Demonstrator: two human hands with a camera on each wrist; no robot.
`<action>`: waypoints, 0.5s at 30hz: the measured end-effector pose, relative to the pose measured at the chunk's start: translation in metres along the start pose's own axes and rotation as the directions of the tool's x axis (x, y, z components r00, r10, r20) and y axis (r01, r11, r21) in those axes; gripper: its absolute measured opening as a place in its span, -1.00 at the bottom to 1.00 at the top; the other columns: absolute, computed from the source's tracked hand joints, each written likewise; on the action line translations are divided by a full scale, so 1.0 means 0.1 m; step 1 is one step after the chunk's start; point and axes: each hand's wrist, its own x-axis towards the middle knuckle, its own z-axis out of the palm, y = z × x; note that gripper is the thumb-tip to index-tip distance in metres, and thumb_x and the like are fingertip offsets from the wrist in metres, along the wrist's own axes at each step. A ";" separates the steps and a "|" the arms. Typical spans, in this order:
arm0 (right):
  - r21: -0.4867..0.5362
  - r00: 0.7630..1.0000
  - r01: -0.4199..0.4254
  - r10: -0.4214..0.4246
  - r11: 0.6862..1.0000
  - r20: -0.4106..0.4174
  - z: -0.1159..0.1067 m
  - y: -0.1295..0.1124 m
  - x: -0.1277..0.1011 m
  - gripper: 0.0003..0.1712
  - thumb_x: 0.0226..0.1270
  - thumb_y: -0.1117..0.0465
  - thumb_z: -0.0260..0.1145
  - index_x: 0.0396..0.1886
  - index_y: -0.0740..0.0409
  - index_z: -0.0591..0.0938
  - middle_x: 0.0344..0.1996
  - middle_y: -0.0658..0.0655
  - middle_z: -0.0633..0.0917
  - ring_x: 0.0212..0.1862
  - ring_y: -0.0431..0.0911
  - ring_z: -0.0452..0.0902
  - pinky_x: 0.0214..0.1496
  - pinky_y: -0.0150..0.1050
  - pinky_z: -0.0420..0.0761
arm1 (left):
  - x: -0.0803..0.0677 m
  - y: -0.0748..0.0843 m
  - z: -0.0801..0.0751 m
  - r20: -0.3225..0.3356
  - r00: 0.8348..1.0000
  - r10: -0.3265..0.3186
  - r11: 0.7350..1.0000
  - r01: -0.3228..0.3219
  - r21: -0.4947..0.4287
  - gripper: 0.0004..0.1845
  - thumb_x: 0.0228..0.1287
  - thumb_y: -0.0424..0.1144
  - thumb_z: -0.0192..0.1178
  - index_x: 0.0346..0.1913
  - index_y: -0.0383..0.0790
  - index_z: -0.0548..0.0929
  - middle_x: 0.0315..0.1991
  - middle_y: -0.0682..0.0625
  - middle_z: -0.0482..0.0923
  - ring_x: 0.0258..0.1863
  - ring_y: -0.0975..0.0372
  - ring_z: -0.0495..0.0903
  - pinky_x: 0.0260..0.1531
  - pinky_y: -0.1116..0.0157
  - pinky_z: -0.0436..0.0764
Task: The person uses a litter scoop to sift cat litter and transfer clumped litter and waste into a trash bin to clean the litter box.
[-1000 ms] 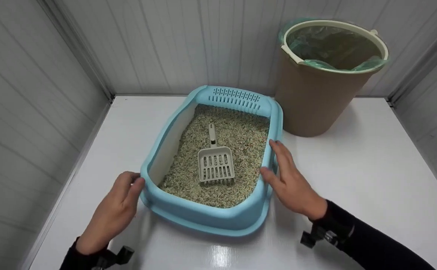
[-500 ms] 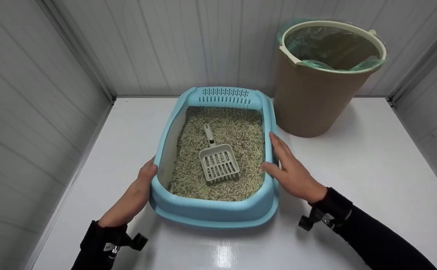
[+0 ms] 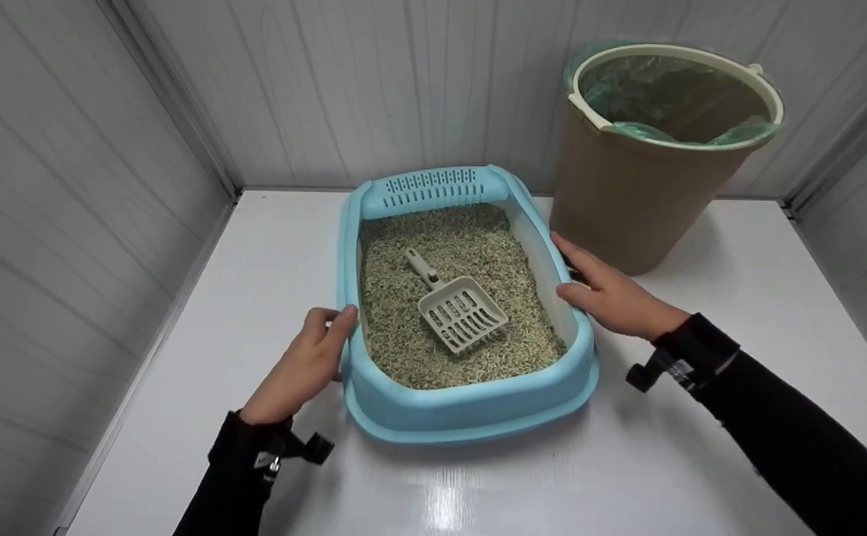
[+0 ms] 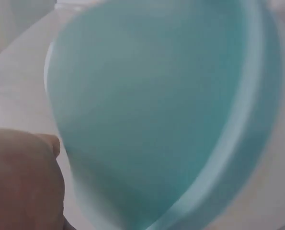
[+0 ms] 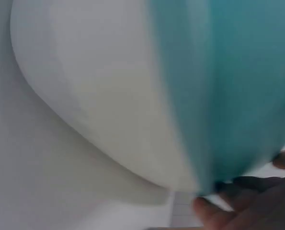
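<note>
Head view | glossy white table (image 3: 701,447) | grey panelled walls (image 3: 68,186) | corner

A tan bin (image 3: 626,201) with a green liner (image 3: 638,130) stands at two o'clock on the white bench (image 3: 701,417), against paneled walls (image 3: 68,186).

Long black sleeves to wrists; bare hands (image 3: 306,365); small black camera mount strapped under each wrist.

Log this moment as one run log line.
left hand: grips litter box left rim | right hand: holds right rim | scoop: lying on litter | bin: behind box, bag-lined
</note>
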 end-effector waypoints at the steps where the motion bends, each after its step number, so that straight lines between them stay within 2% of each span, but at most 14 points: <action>1: -0.064 1.000 -0.018 0.019 0.998 0.016 -0.05 -0.11 -0.01 -0.12 0.84 0.03 0.16 0.88 0.15 -0.02 0.80 0.30 0.05 0.74 0.29 0.06 0.67 0.35 0.21 | 0.08 0.01 -0.02 -0.005 1.000 -0.016 0.999 0.016 -0.028 -0.04 0.70 0.48 -0.11 0.64 -0.35 0.18 0.32 -0.36 0.47 0.18 -0.10 0.62 0.03 0.01 0.74; 4: -0.261 0.999 0.005 0.005 0.965 0.036 -0.22 -0.53 -0.02 -0.14 0.81 -0.10 0.23 0.82 0.21 0.19 0.74 0.32 0.20 0.70 0.28 0.18 0.63 0.37 0.27 | 0.29 0.04 -0.09 0.002 0.999 -0.050 0.996 0.050 -0.080 0.14 0.65 0.53 -0.12 0.78 -0.36 -0.10 0.45 -0.44 0.39 0.31 -0.17 0.61 -0.01 -0.07 0.80; 7: -0.422 0.992 0.126 -0.109 0.898 0.064 -0.32 -0.94 0.09 -0.31 0.77 -0.06 0.31 0.66 0.20 0.48 0.60 0.25 0.45 0.57 0.20 0.41 0.52 0.30 0.45 | 0.44 0.05 -0.12 0.023 0.997 -0.069 0.993 0.071 -0.096 0.19 0.61 0.58 -0.12 0.82 -0.29 -0.17 0.50 -0.46 0.32 0.32 -0.22 0.60 -0.04 -0.15 0.80; 9: -0.505 0.974 0.226 -0.190 0.833 0.121 -0.32 -1.16 0.25 -0.47 0.77 0.01 0.32 0.51 0.18 0.63 0.44 0.20 0.61 0.44 0.14 0.57 0.42 0.23 0.57 | 0.50 0.04 -0.12 0.034 0.997 -0.074 0.991 0.077 -0.106 0.19 0.58 0.60 -0.10 0.83 -0.23 -0.16 0.52 -0.44 0.30 0.28 -0.23 0.61 -0.10 -0.17 0.80; 11: -0.576 0.947 0.320 -0.245 0.752 0.205 -0.27 -1.30 0.48 -0.61 0.75 0.11 0.32 0.37 0.17 0.73 0.27 0.18 0.73 0.29 0.11 0.68 0.29 0.18 0.67 | 0.52 0.03 -0.10 0.045 0.996 -0.078 0.989 0.083 -0.121 0.20 0.57 0.61 -0.09 0.84 -0.19 -0.19 0.54 -0.42 0.27 0.26 -0.23 0.60 -0.15 -0.18 0.79; 13: -0.624 0.916 0.399 -0.267 0.672 0.299 -0.16 -1.38 0.76 -0.69 0.69 0.23 0.33 0.27 0.16 0.79 0.11 0.20 0.78 0.13 0.12 0.74 0.13 0.16 0.74 | 0.52 0.02 -0.08 0.046 0.996 -0.074 0.988 0.079 -0.129 0.22 0.56 0.62 -0.09 0.85 -0.17 -0.23 0.57 -0.41 0.23 0.26 -0.22 0.59 -0.17 -0.17 0.78; 15: -0.669 0.890 0.451 -0.242 0.591 0.387 0.00 -1.41 1.04 -0.66 0.61 0.35 0.32 0.25 0.13 0.80 0.03 0.20 0.79 0.03 0.13 0.75 0.01 0.14 0.76 | 0.51 0.00 -0.07 0.042 0.997 -0.065 0.989 0.070 -0.131 0.22 0.56 0.62 -0.09 0.85 -0.16 -0.27 0.55 -0.42 0.24 0.23 -0.21 0.60 -0.17 -0.14 0.77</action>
